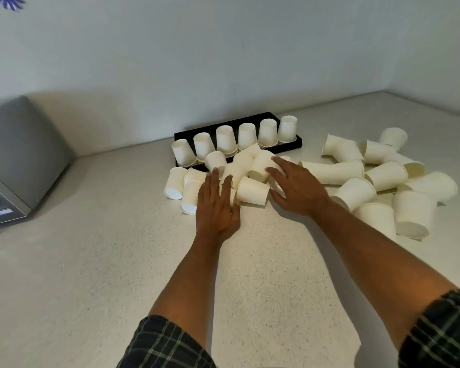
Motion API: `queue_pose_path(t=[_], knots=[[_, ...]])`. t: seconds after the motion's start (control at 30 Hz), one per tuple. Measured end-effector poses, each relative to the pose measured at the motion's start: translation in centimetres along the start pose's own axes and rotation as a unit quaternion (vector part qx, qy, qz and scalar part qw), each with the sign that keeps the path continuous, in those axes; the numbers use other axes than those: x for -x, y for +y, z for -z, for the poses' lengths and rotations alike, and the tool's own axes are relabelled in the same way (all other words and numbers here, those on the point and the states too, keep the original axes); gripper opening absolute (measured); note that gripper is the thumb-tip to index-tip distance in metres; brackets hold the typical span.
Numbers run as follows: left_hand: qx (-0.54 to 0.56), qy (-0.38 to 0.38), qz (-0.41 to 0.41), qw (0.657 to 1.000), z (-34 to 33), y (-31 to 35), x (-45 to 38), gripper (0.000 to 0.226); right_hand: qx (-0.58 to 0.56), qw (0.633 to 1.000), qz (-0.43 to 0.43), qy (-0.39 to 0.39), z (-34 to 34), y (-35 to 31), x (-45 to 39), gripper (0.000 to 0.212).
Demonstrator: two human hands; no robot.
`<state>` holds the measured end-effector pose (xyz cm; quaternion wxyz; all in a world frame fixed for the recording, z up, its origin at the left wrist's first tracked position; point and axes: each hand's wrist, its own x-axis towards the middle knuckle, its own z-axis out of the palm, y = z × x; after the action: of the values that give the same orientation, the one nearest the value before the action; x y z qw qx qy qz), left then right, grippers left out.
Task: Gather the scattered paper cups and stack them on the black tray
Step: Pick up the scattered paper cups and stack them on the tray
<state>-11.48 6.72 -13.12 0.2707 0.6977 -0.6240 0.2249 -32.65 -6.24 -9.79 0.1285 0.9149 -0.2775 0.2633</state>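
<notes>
A black tray [290,147] lies at the back of the counter with a row of several white paper cups [226,139] standing upside down on it. In front of it, several cups [251,191] lie tumbled in a pile. My left hand [217,205] rests flat on the pile's left side, fingers spread over cups. My right hand [296,188] lies on the pile's right side, fingers touching a tipped cup [260,164]. Neither hand has a cup clasped. More loose cups [383,176] lie scattered to the right.
A grey appliance [19,160] with knobs stands at the left edge. The wall runs behind the tray and meets a side wall at the far right corner. Speckled counter [91,261] stretches in front of my arms.
</notes>
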Motion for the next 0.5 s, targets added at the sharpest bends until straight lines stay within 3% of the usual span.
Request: queue_pose_path(t=[0.17, 0.33, 0.5], knots=[[-0.007, -0.012, -0.008, 1.0, -0.4, -0.3, -0.2, 0.068, 0.01, 0.986, -0.137, 0.093, -1.2, -1.8, -0.4, 0.04], [-0.015, -0.023, -0.007, 1.0, -0.4, -0.3, -0.5, 0.07, 0.023, 0.979, -0.142, 0.144, -2.1, -2.2, -0.4, 0.031], [-0.039, -0.066, -0.002, 0.997, -0.4, -0.3, -0.8, 0.067, 0.01, 0.981, -0.148, 0.127, -2.5, -1.7, -0.4, 0.028]])
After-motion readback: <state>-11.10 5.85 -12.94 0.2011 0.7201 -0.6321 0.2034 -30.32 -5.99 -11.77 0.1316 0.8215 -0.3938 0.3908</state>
